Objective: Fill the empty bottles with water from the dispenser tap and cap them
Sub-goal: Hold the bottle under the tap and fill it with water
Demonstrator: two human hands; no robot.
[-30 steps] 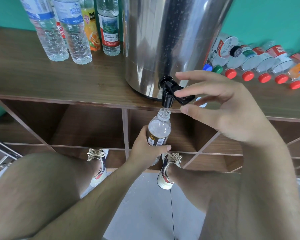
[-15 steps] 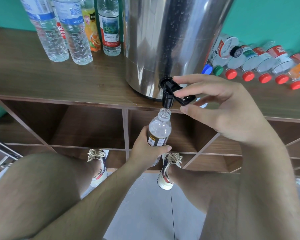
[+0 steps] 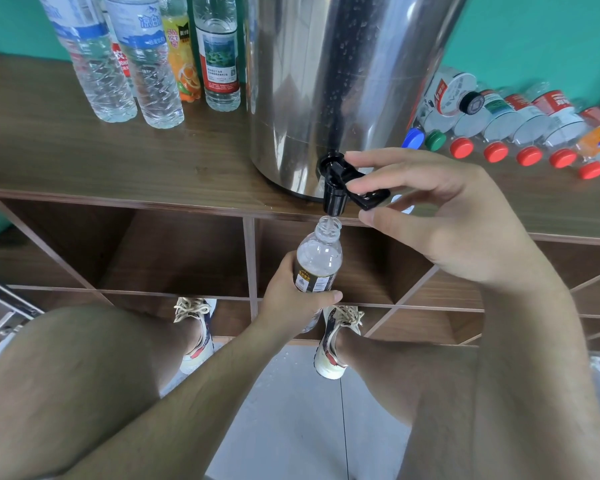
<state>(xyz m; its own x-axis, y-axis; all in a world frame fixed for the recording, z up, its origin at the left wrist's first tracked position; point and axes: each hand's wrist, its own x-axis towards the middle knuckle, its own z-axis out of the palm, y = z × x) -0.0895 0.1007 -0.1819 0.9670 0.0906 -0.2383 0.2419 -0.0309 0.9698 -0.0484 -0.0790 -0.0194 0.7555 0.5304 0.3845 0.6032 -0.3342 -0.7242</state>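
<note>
A steel water dispenser [image 3: 329, 84] stands on the wooden shelf top [image 3: 84, 161], its black tap [image 3: 336, 188] hanging over the front edge. My left hand [image 3: 291, 299] grips a small clear bottle [image 3: 319, 259] with a dark label, its open mouth just under the tap spout. My right hand [image 3: 440, 220] pinches the black tap lever between fingers and thumb. A white cap seems tucked under my right fingers, mostly hidden.
Several upright bottles [image 3: 132, 60] stand at the back left of the shelf top. Several capped bottles [image 3: 520, 123] lie on their sides at the right, caps facing me. Open cubbies [image 3: 174, 251] sit below; my knees and shoes are over a tiled floor.
Almost nothing moves; the bottle stays under the tap and my right hand keeps its pinch on the lever.
</note>
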